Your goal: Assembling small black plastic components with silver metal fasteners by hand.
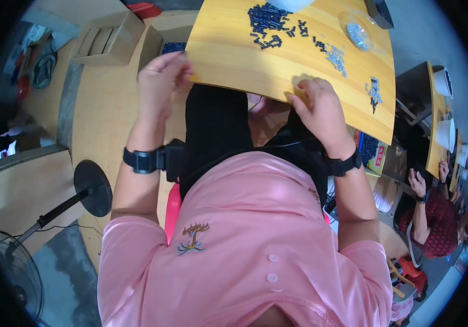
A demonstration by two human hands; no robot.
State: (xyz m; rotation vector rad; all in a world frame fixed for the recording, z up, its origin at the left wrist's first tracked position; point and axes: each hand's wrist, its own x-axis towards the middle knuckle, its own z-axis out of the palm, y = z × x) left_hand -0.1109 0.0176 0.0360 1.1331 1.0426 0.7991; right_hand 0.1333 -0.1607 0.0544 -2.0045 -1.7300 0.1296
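Note:
My left hand [161,82] hovers at the near left edge of the wooden table [234,54], fingers curled together; whether it holds a small part I cannot tell. My right hand [318,106] rests on the table's near edge with its fingers bent, fingertips pressed to the wood. A pile of small dark parts [267,22] lies at the far middle of the table. A trail of small silver parts [335,57] runs to the right of the pile. Both wrists wear black bands.
A clear round dish [358,34] with silver bits sits at the far right, and a small dark heap [375,92] near the right edge. Cardboard boxes [106,41] stand on the floor left. A fan stand [89,188] is at lower left. Another person [433,218] sits at right.

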